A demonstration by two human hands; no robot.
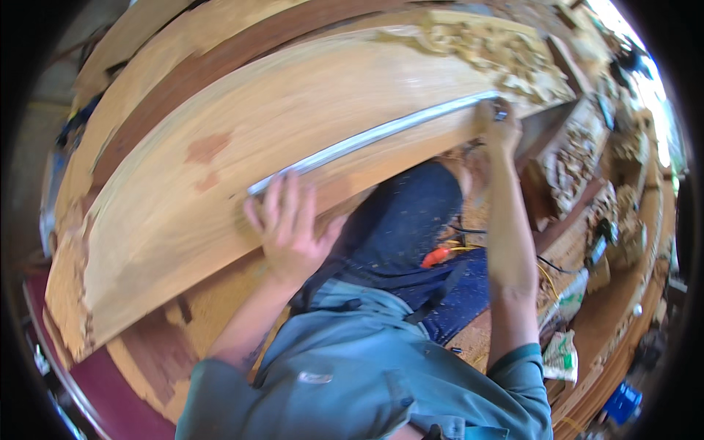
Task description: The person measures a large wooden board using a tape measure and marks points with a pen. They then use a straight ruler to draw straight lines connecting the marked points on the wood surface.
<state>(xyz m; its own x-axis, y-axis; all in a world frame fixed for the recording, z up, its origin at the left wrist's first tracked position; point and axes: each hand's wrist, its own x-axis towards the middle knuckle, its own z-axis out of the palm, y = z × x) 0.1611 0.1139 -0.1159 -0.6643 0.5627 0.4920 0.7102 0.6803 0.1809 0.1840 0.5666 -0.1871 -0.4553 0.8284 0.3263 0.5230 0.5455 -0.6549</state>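
A long, straight silvery metal bar (374,136) lies across a broad pale wooden panel (169,242), close to its near edge. My left hand (290,227) rests on the panel, fingers spread, with fingertips on the bar's left end. At the bar's right end is my right hand (503,126), its fingers curled closed. A small dark thing shows at those fingers, too small to name. Carved relief (484,51) covers the panel's far right part, and a reddish-brown patch (208,148) marks its face.
Behind the panel run more curved wooden boards (198,77). My bent leg in dark trousers (403,213) is under the near edge. An orange plug-like piece (435,257) on a yellow cord lies by my legs. More carved wood (576,158) stands at the right, with a blue container (623,403) lower down.
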